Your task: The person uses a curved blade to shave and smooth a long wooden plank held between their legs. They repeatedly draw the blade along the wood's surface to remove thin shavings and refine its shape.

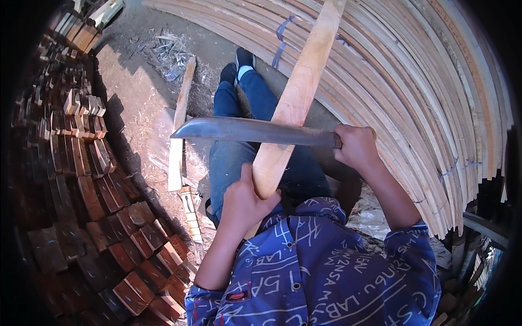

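Observation:
My right hand point(356, 145) is wrapped round the handle of a machete point(244, 130). Its long dark blade reaches left across a pale wooden plank point(302, 89), and I cannot tell whether the edge touches the wood. The plank slants from my lap up and away to the far right. Gripping the plank's near end is my left hand point(246, 196), with the thumb on one side and the fingers partly hidden beneath. The blade crosses a little beyond that hand.
Stacked wood blocks point(122, 250) rise on the left. Long bundled strips of timber point(402, 98) curve along the right, tied with blue bands. A narrow wood piece point(182, 114) and a patterned sheath-like strip point(191, 214) lie left of my legs. Shavings point(168, 51) are heaped farther off.

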Demonstrator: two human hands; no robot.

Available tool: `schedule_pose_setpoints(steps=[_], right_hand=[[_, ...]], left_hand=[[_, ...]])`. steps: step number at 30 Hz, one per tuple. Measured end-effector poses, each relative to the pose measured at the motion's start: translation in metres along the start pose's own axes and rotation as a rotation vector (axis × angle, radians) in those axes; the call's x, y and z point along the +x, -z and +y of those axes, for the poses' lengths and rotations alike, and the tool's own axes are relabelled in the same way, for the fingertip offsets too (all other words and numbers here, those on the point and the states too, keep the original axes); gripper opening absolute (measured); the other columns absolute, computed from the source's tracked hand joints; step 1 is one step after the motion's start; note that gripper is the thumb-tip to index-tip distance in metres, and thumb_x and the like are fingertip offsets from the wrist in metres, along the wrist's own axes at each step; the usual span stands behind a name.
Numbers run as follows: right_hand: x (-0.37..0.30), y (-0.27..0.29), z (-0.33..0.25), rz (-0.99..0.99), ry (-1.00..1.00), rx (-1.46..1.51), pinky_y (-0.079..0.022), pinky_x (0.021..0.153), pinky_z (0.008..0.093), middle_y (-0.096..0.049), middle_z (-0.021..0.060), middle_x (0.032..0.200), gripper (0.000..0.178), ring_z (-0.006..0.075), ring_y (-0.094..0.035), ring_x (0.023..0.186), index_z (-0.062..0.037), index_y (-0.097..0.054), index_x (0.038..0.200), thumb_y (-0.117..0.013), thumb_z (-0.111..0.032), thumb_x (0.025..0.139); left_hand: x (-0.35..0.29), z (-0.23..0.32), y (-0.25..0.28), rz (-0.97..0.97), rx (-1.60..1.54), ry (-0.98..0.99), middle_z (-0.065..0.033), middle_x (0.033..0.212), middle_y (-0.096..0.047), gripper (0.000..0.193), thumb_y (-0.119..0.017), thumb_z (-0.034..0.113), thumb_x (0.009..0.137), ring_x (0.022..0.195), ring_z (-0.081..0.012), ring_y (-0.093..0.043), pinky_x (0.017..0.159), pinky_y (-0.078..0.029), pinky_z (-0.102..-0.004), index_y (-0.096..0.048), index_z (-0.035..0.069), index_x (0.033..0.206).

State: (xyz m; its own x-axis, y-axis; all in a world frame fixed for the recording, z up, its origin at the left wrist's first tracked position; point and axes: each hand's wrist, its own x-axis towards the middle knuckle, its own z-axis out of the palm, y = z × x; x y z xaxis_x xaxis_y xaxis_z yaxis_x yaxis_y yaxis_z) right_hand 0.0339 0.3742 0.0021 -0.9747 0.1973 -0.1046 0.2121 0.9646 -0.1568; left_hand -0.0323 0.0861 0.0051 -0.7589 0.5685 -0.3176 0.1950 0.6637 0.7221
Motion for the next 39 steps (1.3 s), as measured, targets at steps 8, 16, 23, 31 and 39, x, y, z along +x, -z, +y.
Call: schedule_pose_setpoints(steps=[8,16,23,31,39], right_hand=[[0.003,-0.003,-0.026,0.08,0.128,0.115,-0.052,0.062,0.0458,-0.067,0.0136,0.073,0.021,0.0339,-0.067,0.069,-0.0064,-0.064,0.079,-0.072,-0.016,0.062],[0.026,0.006,0.109,0.162,-0.632,0.186,-0.052,0.069,0.0473,-0.067,0.0236,0.073,0.02,0.0424,-0.065,0.068,-0.0007,-0.069,0.082,-0.065,-0.02,0.081],[-0.006,-0.019,0.0,-0.002,-0.454,0.373,-0.051,0.065,0.045,-0.064,0.0218,0.069,0.023,0.0409,-0.064,0.067,0.0008,-0.068,0.083,-0.068,-0.023,0.082],[0.006,-0.01,-0.076,-0.041,-0.017,0.246,-0.051,0.061,0.0441,-0.064,0.0155,0.066,0.02,0.0361,-0.067,0.067,-0.0068,-0.069,0.079,-0.075,-0.018,0.064],[0.038,-0.004,0.056,0.118,-0.355,-0.082,-0.053,0.07,0.0469,-0.068,0.0201,0.075,0.02,0.0377,-0.068,0.072,-0.0023,-0.07,0.082,-0.071,-0.019,0.072]], left_hand=[[-0.008,-0.003,-0.003,0.042,0.014,0.0,-0.025,0.073,-0.066,0.063,-0.08,0.029,0.07,0.069,-0.0421,-0.069,0.063,-0.054,-0.0448,-0.046,-0.003,0.113],[-0.032,-0.013,0.008,-0.073,-0.191,0.109,-0.0299,0.077,-0.066,0.057,-0.079,0.03,0.072,0.077,-0.0473,-0.068,0.069,-0.054,-0.0487,-0.046,-0.002,0.105],[-0.029,-0.012,0.017,-0.067,-0.203,0.109,-0.0285,0.076,-0.065,0.053,-0.079,0.025,0.072,0.077,-0.0432,-0.07,0.069,-0.055,-0.0435,-0.047,-0.002,0.105],[-0.03,-0.027,-0.005,-0.083,-0.402,0.109,-0.0176,0.093,-0.066,0.053,-0.078,0.014,0.072,0.087,-0.0242,-0.065,0.078,-0.052,-0.035,-0.052,-0.001,0.116],[-0.043,-0.047,-0.024,-0.099,-0.474,0.119,-0.0192,0.1,-0.067,0.057,-0.079,0.017,0.073,0.093,-0.0285,-0.067,0.083,-0.051,-0.0371,-0.052,0.001,0.121]])
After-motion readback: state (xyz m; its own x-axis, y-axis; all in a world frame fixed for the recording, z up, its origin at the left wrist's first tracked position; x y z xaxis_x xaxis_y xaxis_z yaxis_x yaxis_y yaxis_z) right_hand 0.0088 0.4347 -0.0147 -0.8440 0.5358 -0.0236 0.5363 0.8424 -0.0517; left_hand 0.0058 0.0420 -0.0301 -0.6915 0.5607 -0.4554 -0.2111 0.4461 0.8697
